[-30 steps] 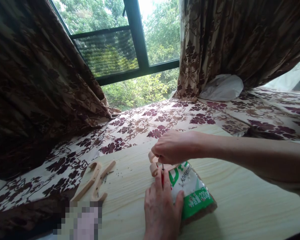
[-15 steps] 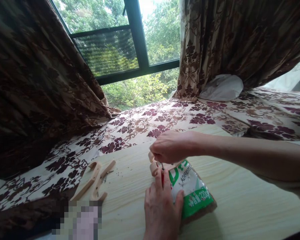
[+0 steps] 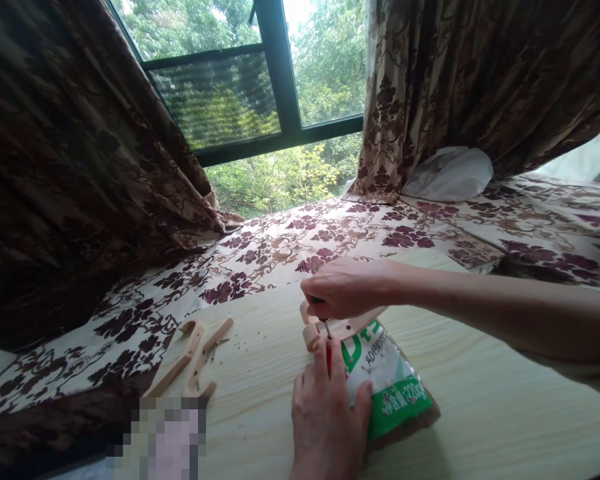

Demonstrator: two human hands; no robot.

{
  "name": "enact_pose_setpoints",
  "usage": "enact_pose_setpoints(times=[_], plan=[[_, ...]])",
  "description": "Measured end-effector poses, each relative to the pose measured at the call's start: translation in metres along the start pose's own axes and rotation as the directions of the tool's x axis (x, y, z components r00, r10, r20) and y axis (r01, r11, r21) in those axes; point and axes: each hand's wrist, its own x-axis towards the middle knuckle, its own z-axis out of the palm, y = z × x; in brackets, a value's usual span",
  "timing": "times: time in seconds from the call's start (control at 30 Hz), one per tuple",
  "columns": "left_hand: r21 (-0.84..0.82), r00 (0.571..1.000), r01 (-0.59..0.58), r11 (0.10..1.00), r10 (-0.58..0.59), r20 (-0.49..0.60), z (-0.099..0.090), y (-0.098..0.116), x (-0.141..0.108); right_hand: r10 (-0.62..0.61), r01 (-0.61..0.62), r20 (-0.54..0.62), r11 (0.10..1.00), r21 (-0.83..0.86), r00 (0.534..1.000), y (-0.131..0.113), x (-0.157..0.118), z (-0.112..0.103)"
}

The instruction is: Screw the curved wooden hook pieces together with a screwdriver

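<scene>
My right hand [image 3: 347,287] is closed round the dark handle of a screwdriver [image 3: 329,328], whose metal shaft points down. Below it lies a curved wooden hook [image 3: 347,328] with a dark hole, on top of a green and white packet [image 3: 393,397]. My left hand [image 3: 327,413] rests on the packet's left side, its index and middle fingertips pressed round the hook's near end beside the shaft tip. Something red shows between those fingers. The tip itself is hidden.
More wooden hooks [image 3: 193,357] lie at the left of the pale wooden board [image 3: 260,400], with small screws [image 3: 215,347] beside them. Behind are a flowered cloth [image 3: 280,250], a white plastic bag [image 3: 450,175], curtains and a window.
My right hand has turned slightly at the wrist, so the dark handle and more of the hook show. The whole view has shifted a little; my left hand keeps its place on the packet.
</scene>
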Motion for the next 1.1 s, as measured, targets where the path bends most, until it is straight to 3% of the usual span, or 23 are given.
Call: enact_pose_setpoints(times=[0.1, 0.3, 0.47, 0.57, 0.73, 0.8, 0.87, 1.0, 1.1], plan=[[0.006, 1.0, -0.009, 1.0, 0.009, 0.002, 0.0, 0.0, 0.0, -0.026, 0.027, 0.011, 0.999, -0.043, 1.0, -0.005, -0.002, -0.004], [0.011, 1.0, -0.017, 1.0, 0.017, 0.007, -0.001, -0.001, 0.0, -0.2, 0.198, 0.001, 0.971, -0.133, 0.98, -0.009, -0.005, -0.002], [0.01, 1.0, -0.009, 1.0, 0.009, 0.017, 0.0, -0.001, 0.001, -0.024, 0.012, -0.095, 0.992, -0.123, 0.995, 0.002, 0.001, 0.013], [0.019, 1.0, -0.017, 1.0, 0.017, 0.013, -0.001, -0.001, 0.0, 0.0, -0.013, -0.104, 0.992, -0.127, 0.995, 0.003, 0.001, 0.014], [0.024, 1.0, -0.024, 0.999, 0.023, 0.016, -0.003, -0.001, 0.001, -0.268, 0.234, -0.167, 0.952, -0.198, 0.949, -0.003, -0.004, 0.014], [0.023, 0.999, -0.016, 1.0, 0.016, 0.028, -0.003, 0.0, 0.001, -0.311, 0.279, -0.172, 0.942, -0.186, 0.935, -0.003, -0.004, 0.018], [0.024, 0.999, -0.013, 1.0, 0.012, 0.032, -0.003, 0.001, 0.001, -0.236, 0.21, -0.177, 0.965, -0.155, 0.955, 0.0, -0.002, 0.023], [0.044, 0.999, -0.044, 0.998, 0.043, 0.025, -0.004, -0.004, 0.002, 0.015, -0.044, -0.221, 0.991, -0.123, 0.975, 0.005, 0.001, 0.031], [0.045, 0.99, -0.128, 0.991, 0.126, 0.057, -0.008, -0.015, 0.006, 0.053, -0.079, -0.21, 0.99, -0.116, 0.976, 0.003, -0.003, 0.027]])
